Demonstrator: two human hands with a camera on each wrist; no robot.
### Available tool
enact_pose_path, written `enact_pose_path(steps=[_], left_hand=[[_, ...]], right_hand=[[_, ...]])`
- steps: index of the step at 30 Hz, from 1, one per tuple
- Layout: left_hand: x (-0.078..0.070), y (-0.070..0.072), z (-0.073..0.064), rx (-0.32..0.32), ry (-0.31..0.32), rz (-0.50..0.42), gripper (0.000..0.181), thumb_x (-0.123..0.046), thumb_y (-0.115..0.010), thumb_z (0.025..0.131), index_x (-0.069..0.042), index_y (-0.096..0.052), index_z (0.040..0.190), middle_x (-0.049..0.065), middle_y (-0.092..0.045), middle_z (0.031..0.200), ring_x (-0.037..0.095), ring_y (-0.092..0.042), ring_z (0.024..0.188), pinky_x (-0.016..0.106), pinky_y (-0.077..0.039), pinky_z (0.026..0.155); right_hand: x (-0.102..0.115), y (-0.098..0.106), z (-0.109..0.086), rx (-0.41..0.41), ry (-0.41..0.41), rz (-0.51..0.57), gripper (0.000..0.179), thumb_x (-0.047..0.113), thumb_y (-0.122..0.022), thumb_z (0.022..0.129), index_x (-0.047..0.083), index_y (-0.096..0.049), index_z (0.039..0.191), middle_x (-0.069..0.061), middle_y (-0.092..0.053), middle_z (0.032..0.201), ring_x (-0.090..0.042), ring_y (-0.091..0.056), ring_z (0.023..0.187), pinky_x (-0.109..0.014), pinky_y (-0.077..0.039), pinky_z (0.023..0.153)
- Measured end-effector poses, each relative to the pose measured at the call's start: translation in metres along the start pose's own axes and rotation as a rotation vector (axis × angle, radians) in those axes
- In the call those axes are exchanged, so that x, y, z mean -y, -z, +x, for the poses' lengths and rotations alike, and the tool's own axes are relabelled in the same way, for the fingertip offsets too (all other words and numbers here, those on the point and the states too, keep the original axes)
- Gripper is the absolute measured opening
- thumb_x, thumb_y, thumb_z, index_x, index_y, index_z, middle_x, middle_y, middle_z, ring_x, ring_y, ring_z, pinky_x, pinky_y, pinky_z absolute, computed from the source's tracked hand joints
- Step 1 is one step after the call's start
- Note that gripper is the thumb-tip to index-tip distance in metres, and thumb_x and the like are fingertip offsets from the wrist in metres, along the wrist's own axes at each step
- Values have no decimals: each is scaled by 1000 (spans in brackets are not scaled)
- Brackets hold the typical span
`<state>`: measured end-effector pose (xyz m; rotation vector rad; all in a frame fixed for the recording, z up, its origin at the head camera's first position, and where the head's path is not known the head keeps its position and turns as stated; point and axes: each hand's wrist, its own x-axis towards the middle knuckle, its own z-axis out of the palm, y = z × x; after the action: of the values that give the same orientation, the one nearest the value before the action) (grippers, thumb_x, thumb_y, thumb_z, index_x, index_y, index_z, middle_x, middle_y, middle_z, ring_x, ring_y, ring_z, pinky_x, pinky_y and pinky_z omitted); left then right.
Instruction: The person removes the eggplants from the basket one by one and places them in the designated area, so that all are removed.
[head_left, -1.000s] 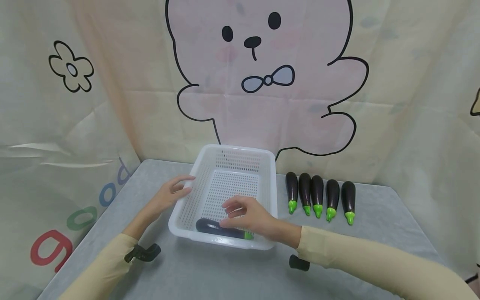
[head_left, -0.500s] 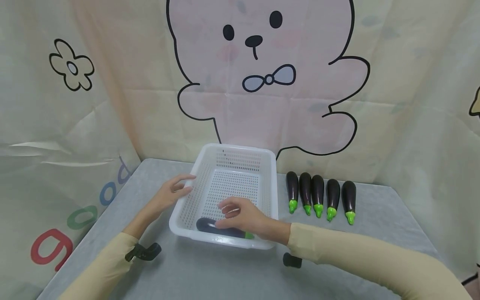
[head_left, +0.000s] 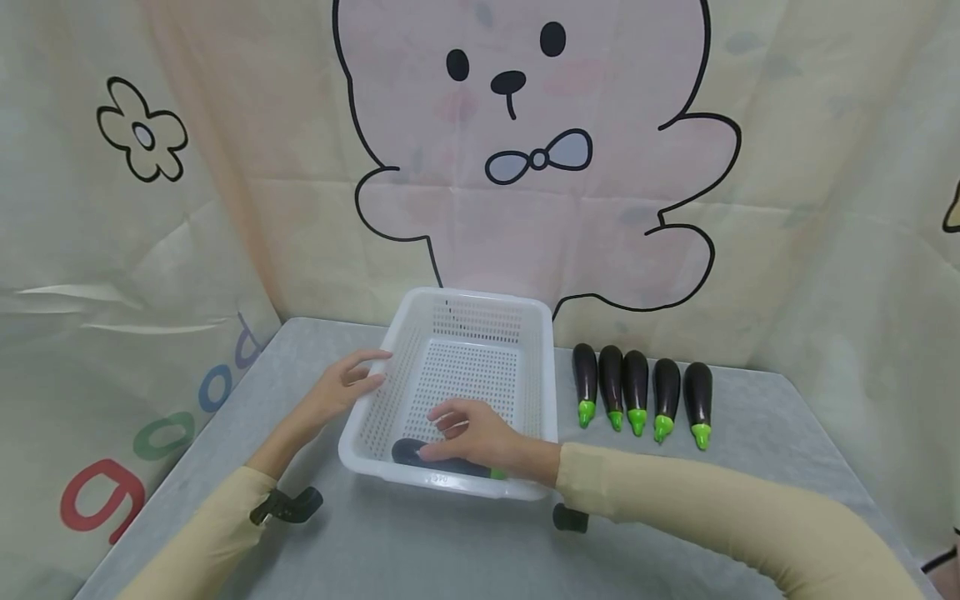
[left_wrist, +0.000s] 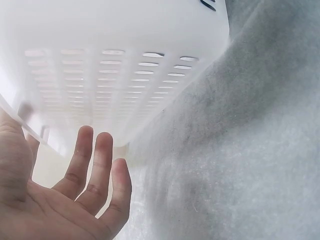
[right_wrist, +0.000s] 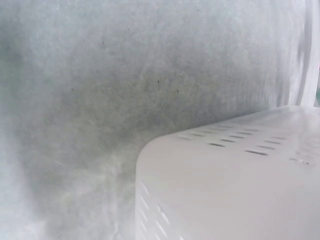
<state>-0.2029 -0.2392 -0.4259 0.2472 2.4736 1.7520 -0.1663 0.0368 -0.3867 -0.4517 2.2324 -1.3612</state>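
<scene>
A white plastic basket (head_left: 542, 392) with slotted walls stands on the table. One dark purple eggplant (head_left: 408, 451) lies along its near inner wall, green cap toward the right. Over that eggplant is my right hand (head_left: 480, 435), fingers loosely bent, thumb overlapping the eggplant and covering its middle in the head view. My left hand (head_left: 341, 390) rests at the basket's left rim, thumb and index finger laid over the edge. In the left wrist view, the other fingers (left_wrist: 102, 160) extend loosely outside the wall. The right wrist view shows only the basket's outer corner (right_wrist: 210, 185) and tabletop.
Right of the basket, several eggplants (head_left: 635, 387) lie in a row on the grey table (head_left: 420, 546), green caps toward the near side. A printed cloth backdrop (head_left: 300, 225) encloses the back and sides. Dark camera mounts hang from both wrists.
My right hand has slid a little to the left above the eggplant in the basket. The eggplant, the basket and my left hand stay in place.
</scene>
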Motion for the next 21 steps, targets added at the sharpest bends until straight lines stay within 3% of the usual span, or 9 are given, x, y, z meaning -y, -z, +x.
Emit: enact_pose_path(steps=[5, 12, 21], left_hand=[[1, 2, 0, 12, -22, -19, 51, -29, -66, 101, -18, -51, 148, 22, -53, 141, 41, -64, 111, 48, -59, 77], [2, 0, 0, 2, 6, -5, 53, -35, -68, 99, -24, -50, 148, 17, -53, 143, 39, -63, 114, 47, -58, 79], [-1, 0, -1, 5, -28, -2, 53, -29, -66, 101, -18, -49, 150, 21, -50, 145, 42, -64, 112, 49, -58, 78]], right_hand=[[-1, 0, 5, 2, -16, -9, 53, 29, -89, 80, 11, -68, 125, -8, -66, 117, -24, -64, 106, -43, -54, 91], [-4, 0, 8, 10, -26, -17, 53, 29, -89, 79, 10, -67, 124, -9, -65, 118, -23, -65, 105, -46, -53, 92], [-3, -5, 10, 19, -38, -50, 53, 30, -90, 79, 12, -67, 124, -6, -66, 116, -22, -65, 102, -46, -53, 91]])
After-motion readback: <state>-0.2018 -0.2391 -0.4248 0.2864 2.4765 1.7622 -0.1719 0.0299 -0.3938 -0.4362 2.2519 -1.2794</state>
